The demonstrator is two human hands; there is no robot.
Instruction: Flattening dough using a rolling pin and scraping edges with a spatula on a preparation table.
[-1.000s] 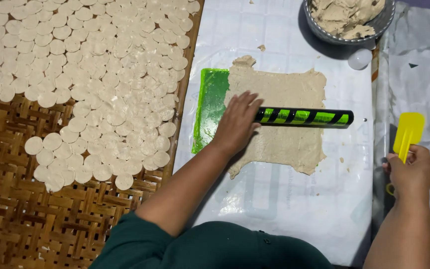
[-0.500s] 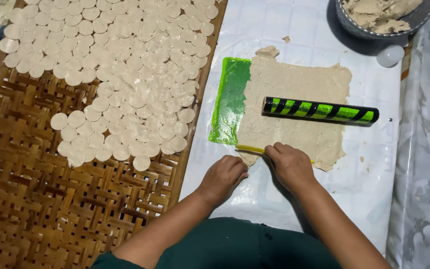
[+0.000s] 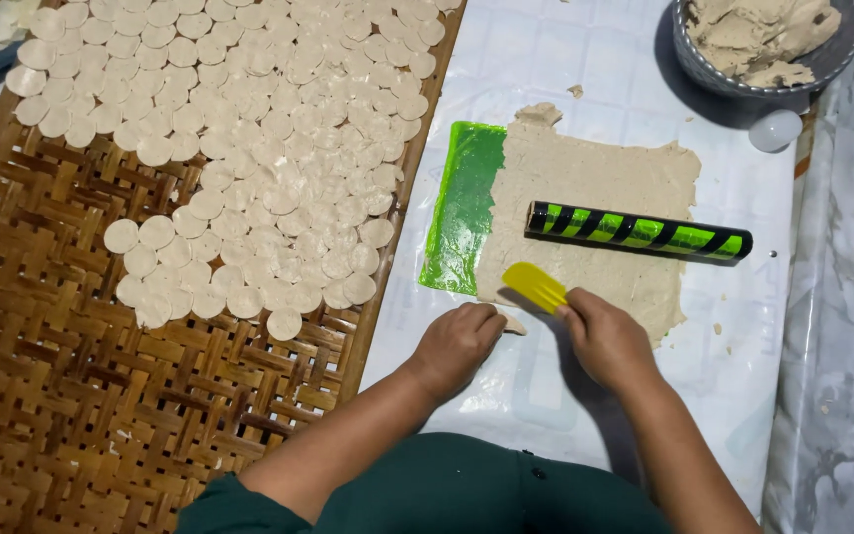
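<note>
A flat sheet of beige dough (image 3: pixel 595 193) lies on a green plastic mat (image 3: pixel 462 208) over a white table cover. A black and green striped rolling pin (image 3: pixel 638 231) rests across the dough. My right hand (image 3: pixel 605 341) grips a yellow scraper (image 3: pixel 536 286), its blade at the dough's near left edge. My left hand (image 3: pixel 457 346) rests beside it, fingers curled against a small scrap of dough (image 3: pixel 512 322) at that edge.
A woven bamboo tray (image 3: pixel 71 396) on the left carries several round dough discs (image 3: pixel 259 148). A bowl of dough (image 3: pixel 763 44) stands at the back right, with a small white round object (image 3: pixel 775 130) near it. A grey plastic sheet (image 3: pixel 852 297) covers the right side.
My left hand left the rolling pin and came down to the dough's near edge. My right hand brought the yellow scraper in from the right to that same edge. The view shifted slightly.
</note>
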